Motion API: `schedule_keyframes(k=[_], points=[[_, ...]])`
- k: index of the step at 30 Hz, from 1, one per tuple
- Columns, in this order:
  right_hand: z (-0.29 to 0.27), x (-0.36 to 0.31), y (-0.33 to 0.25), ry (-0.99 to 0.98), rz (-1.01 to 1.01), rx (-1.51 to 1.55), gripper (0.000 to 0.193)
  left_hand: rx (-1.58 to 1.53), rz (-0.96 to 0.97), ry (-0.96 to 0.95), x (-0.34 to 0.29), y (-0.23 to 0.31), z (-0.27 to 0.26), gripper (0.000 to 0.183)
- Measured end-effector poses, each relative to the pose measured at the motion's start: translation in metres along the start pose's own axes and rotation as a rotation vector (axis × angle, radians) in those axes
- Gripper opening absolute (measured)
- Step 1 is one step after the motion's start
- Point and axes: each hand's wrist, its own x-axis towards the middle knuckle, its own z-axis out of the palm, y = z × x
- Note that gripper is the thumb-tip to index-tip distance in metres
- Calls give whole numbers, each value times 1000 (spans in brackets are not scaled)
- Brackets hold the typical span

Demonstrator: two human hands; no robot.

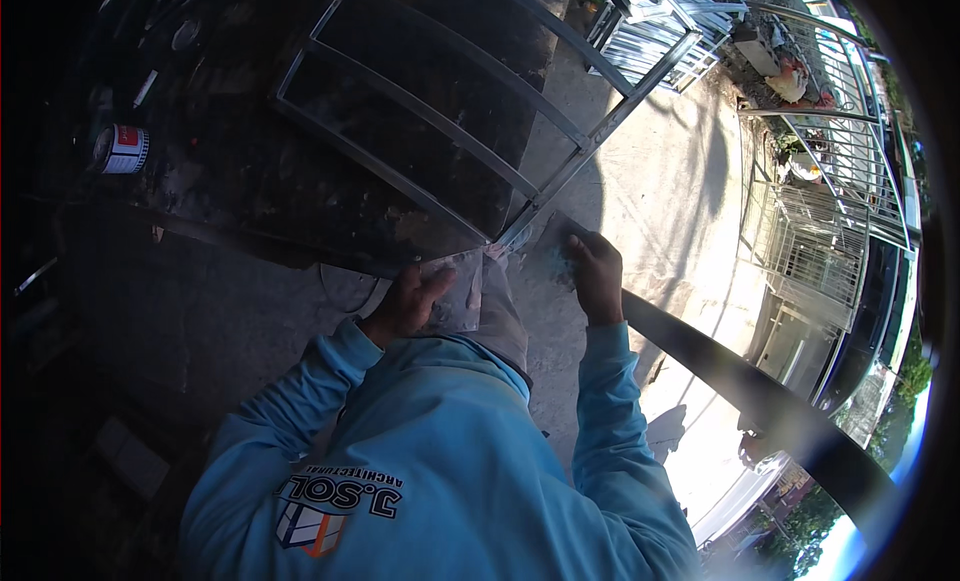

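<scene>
A welded metal frame with several parallel bars lies on a dark tabletop, its near corner reaching the table's edge in front of me. Just below that corner, my left hand is closed, thumb up, on a thin pale flat sheet; its material is unclear. To the right of the corner is my right hand, its fingers curled and thumb pressed against a thin grey flat piece. What kind of tool or scrap this piece is, I cannot make out.
The dark table bears a can with a red and white label and a small white stick. A dark bar slants across the right. Beyond the sunlit floor stand wire cages and stacked metal lengths.
</scene>
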Motion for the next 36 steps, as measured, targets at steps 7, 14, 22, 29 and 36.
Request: schedule_keyframes(k=[7,14,22,29,36], points=[[11,44,13,-120,20,39,26,-38,-67,125,2,5,-9,30],[7,46,10,0,23,13,23,-25,-21,186,7,9,-5,35],[11,42,2,-56,-15,-172,20,-58,-28,163,14,-3,-9,29],[0,53,3,55,-4,-38,19,-40,-6,155,16,-10,-11,35],[-9,6,-47,-599,75,-31,23,-19,238,-286,31,-16,12,27]])
